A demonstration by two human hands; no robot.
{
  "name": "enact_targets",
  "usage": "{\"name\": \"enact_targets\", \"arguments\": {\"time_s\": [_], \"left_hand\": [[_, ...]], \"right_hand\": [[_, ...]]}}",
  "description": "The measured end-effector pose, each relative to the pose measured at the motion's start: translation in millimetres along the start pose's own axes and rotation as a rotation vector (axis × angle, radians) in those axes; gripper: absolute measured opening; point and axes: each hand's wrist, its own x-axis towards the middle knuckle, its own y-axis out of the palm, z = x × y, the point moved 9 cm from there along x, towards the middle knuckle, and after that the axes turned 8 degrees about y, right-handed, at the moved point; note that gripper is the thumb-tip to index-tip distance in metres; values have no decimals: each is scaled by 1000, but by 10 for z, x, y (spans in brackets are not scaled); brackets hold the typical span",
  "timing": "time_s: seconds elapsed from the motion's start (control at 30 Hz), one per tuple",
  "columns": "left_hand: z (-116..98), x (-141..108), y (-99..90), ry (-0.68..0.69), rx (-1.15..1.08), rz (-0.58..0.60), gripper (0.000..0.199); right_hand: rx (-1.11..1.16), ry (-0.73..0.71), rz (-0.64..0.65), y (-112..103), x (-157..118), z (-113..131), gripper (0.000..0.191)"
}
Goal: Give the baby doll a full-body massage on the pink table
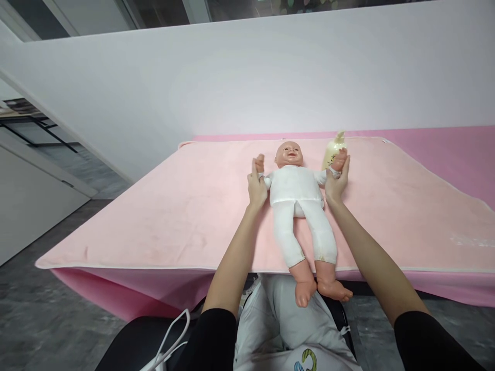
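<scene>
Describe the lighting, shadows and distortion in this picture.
Head view: soft, even light, with only faint shadows beside the doll and under both hands, left hand and right hand; no glare on the pink towel; wide-angle lens bends the table edge and wall; the bottle looks slightly soft.

Single head-worn view: looking forward and down, from close above the pink-covered table's (154, 226) near edge, facing the white wall (247, 82).
</scene>
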Motion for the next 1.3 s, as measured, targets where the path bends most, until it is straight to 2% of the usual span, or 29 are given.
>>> {"name": "enact_targets", "arguments": {"time_s": [0.13,0.23,0.43,0.67,1.1,1.2,1.3], "left_hand": [[-305,-72,172,191,323,210,56],[-359,-84,220,260,410,249,54],[-381,-80,254,289,460,278,54],[-426,-116,288,316,546,345,60],[-425,-124,294,321,474,346,60],[-416,-115,280,320,398,323,60],[-362,-76,200,270,205,233,57]], "right_hand": [[-171,-196,203,200,-186,298,63],[-311,-275,303,310,-274,364,63],[-446,-413,444,445,-387,463,62],[-496,-431,508,515,-426,471,55],[-481,-434,527,506,-437,488,58],[-461,-433,526,491,-430,482,62],[-361,-373,475,438,-367,443,64]]}}
